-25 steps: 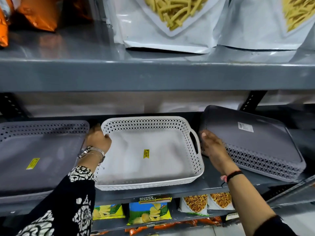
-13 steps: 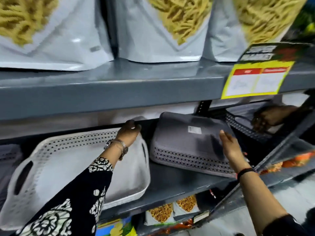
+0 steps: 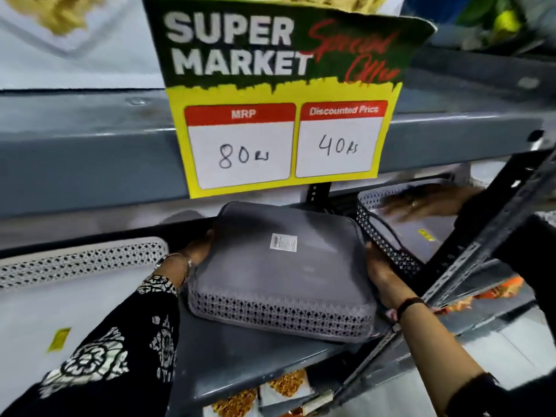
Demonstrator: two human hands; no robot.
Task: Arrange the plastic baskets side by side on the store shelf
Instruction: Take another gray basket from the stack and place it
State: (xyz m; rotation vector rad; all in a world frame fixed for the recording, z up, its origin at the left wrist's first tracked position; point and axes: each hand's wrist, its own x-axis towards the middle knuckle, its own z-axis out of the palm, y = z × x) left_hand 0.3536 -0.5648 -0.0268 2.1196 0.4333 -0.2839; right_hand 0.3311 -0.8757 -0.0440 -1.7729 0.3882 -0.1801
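Grey perforated plastic basket [image 3: 279, 278], upside down mid-shelf right of the white perforated basket [image 3: 81, 266], now has both my hands clamped on it: left hand [image 3: 197, 251] moved over, right hand [image 3: 380, 275] gripping. Flip next, I reckon.

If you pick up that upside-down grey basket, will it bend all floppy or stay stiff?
Probably stiff: the grey basket keeps its boxy shape with the left hand and right hand on its opposite ends. Probably light too, since it is thin plastic with walls full of holes. Its smooth bottom might feel a bit slippery.
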